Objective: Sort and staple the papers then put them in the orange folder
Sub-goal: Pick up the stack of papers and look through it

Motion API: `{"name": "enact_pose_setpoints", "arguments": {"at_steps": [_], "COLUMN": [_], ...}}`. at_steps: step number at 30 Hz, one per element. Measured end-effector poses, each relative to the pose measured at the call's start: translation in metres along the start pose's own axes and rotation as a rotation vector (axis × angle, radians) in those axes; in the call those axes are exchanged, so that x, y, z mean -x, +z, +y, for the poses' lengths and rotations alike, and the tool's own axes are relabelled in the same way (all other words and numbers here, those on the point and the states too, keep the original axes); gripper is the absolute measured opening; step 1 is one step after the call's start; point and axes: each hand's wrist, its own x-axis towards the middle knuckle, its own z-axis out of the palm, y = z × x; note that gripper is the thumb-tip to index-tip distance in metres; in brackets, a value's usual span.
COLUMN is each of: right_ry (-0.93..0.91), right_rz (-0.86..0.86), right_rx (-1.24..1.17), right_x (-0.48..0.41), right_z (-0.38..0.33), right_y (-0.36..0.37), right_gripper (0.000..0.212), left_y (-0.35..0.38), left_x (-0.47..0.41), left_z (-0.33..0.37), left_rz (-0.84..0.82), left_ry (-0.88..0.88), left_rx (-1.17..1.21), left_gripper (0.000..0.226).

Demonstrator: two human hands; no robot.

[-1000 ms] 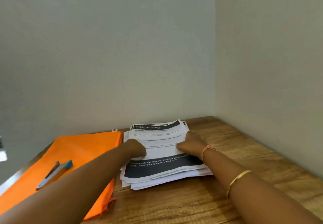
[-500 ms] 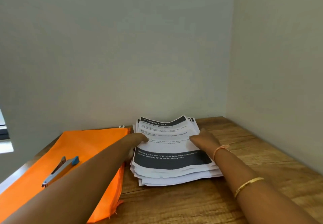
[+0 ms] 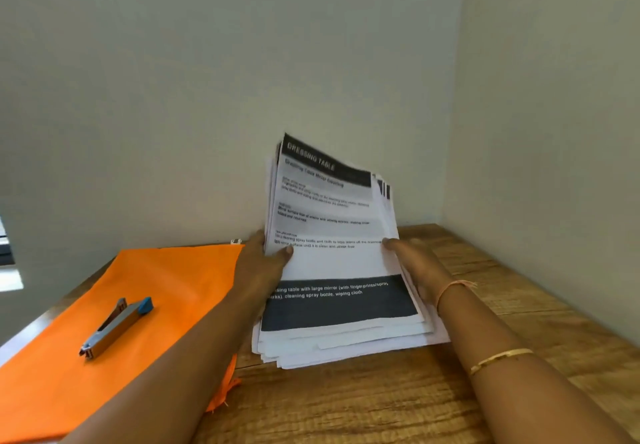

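A wooden table [image 3: 346, 409] is set in a corner between two pale walls. On its left side an orange folder [image 3: 156, 287] is laid flat. Just beside it, a stack of papers [image 3: 329, 263] is held tilted up at its far end, its near edge on the table. Its left edge is gripped by the left hand [image 3: 263, 263], thumb on the top sheet, and its right edge is pinched by the right hand [image 3: 412, 260]. A stapler [image 3: 116, 327] is seen lying on the folder.
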Motion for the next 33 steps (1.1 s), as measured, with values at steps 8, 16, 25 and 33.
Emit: {"name": "enact_pose_setpoints", "arguments": {"at_steps": [8,16,25,33], "right_ry": [-0.182,-0.639,-0.755,-0.667], "right_rz": [0.02,0.202,0.167,0.121], "right_rx": [-0.105,-0.041,-0.092,-0.137], "right_x": [0.011,0.039,0.047,0.044], "right_z": [-0.019,-0.043,-0.042,-0.04], "right_y": [0.004,0.012,0.019,0.018], "right_gripper": [0.032,0.024,0.02,0.012], "left_y": [-0.012,-0.015,-0.017,-0.013], "left_x": [0.009,0.014,0.008,0.006], "left_z": [0.017,0.024,0.024,0.023], "left_rz": [0.017,0.088,0.097,0.035], "left_ry": [0.226,0.3,0.375,0.338], "left_rx": [0.067,0.188,0.184,0.165], "left_gripper": [0.013,0.02,0.026,0.023]}}
